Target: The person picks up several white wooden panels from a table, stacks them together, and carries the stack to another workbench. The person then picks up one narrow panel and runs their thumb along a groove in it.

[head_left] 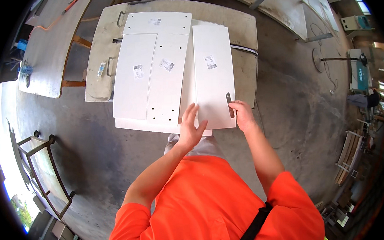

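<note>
My right hand point(243, 114) is closed on a narrow, dark flat metal strip point(229, 99) with a hole near its upper end, at the right edge of a long white panel point(214, 84). My left hand point(191, 127) is open, fingers spread, by that panel's lower left corner; I cannot tell whether it touches. To the left lie more white panels, among them a wide one with dark holes point(169, 84), a plain narrow one point(133, 92) and a short one across the top point(160, 23). Several carry small printed labels.
The panels rest on a worn worktable point(244, 32) with metal handles. A white and blue tube point(101, 69) lies at its left. Another bench point(52, 49) stands far left, a wheeled metal-framed cart point(46, 169) nearer. Machines point(358, 70) line the right side.
</note>
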{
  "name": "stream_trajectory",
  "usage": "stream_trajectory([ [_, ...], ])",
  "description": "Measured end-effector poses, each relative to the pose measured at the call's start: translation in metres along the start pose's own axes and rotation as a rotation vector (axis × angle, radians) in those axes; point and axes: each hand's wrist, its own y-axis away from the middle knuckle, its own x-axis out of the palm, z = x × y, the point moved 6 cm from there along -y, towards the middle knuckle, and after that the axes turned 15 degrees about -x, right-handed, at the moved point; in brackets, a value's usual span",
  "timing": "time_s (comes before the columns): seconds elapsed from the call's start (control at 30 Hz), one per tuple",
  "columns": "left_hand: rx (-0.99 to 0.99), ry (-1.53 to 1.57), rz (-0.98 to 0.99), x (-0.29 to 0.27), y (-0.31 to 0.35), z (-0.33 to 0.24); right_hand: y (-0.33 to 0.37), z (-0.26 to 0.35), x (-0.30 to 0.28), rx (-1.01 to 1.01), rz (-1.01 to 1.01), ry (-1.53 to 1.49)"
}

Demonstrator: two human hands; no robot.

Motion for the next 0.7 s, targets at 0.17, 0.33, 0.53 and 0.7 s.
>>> stream_trajectory([
  [0.17,-0.589,0.856,0.425,0.017,-0.059,-0.015,0.050,0.033,0.012,-0.003,-0.156,-0.121],
  [0.33,-0.554,0.919,0.499,0.009,-0.063,-0.052,0.070,0.072,0.023,-0.091,-0.279,-0.136],
  [0.53,-0.378,0.853,0.396,-0.012,-0.044,-0.085,0.095,0.115,0.031,-0.579,-0.155,0.307],
  [0.7,-0.487,1.186,0.240,-0.030,-0.077,-0.101,0.176,0.163,0.125,-1.049,0.535,0.373],
])
